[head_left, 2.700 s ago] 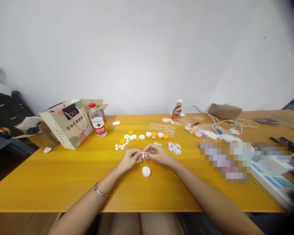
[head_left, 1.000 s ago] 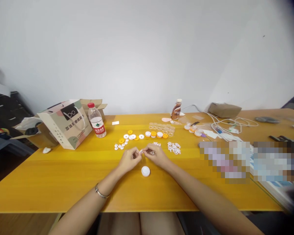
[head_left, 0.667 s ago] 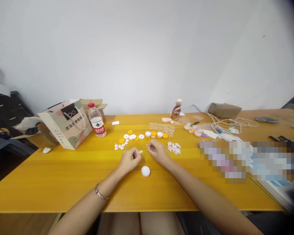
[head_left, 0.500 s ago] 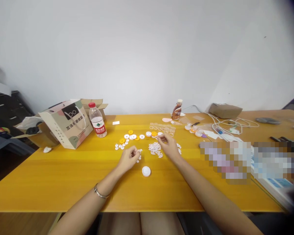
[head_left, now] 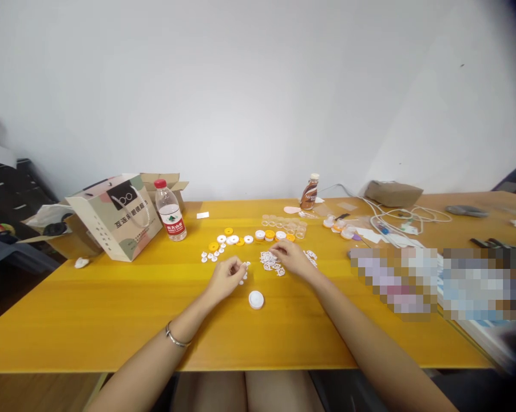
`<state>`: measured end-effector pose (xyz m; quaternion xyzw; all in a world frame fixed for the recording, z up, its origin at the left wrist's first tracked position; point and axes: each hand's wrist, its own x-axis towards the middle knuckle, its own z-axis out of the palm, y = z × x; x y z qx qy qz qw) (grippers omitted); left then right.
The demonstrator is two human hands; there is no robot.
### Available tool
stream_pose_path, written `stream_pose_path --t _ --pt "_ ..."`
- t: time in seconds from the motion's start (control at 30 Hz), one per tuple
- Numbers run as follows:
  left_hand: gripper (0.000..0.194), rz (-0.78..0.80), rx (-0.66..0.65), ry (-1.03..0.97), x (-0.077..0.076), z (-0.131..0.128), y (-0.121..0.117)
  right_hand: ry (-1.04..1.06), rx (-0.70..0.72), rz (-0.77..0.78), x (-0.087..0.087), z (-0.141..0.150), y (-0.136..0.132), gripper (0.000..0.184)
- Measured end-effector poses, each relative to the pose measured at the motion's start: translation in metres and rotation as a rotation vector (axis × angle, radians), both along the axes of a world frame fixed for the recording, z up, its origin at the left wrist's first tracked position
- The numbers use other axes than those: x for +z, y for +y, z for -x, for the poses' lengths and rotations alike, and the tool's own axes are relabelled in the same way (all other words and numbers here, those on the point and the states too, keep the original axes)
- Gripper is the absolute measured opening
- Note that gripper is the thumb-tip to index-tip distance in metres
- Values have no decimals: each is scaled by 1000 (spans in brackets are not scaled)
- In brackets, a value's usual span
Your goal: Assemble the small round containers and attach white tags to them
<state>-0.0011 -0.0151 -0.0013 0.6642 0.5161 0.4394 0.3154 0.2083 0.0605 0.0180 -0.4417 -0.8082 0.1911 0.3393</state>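
My left hand (head_left: 227, 276) is closed in a pinch above the table, beside a few small white pieces (head_left: 244, 277); what its fingers hold is too small to make out. My right hand (head_left: 290, 256) has its fingertips drawn together at a pile of white openwork plastic pieces (head_left: 270, 262); whether a piece is between them is hidden. Nearer to me, between both forearms, lies a round white cap-like part (head_left: 256, 300). Behind the hands runs a row of white and orange round parts (head_left: 269, 234). Small white knobbed pieces (head_left: 210, 256) lie left of my left hand.
Clear round cups (head_left: 301, 230) stand behind the row. To the left are a water bottle (head_left: 170, 212) and a paper bag (head_left: 116, 220). A brown drink bottle (head_left: 310, 193) stands at the back. White cables (head_left: 382, 223) and papers crowd the right side.
My right hand has moved slightly left and toward me, from the row of round parts down to the white openwork pile. My left hand has stayed nearly in place.
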Motion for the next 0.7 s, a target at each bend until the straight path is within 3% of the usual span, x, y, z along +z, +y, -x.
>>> stream_pose_path --t 0.2,0.47,0.7 --pt "27 -16 -9 3 -3 1 1 -43 56 128 -2 0 -4 11" --pt "29 -14 -21 11 -5 1 1 -24 151 149 -9 4 -6 5" --pt "30 -32 -35 69 -4 1 1 -39 127 118 -9 3 -4 5"
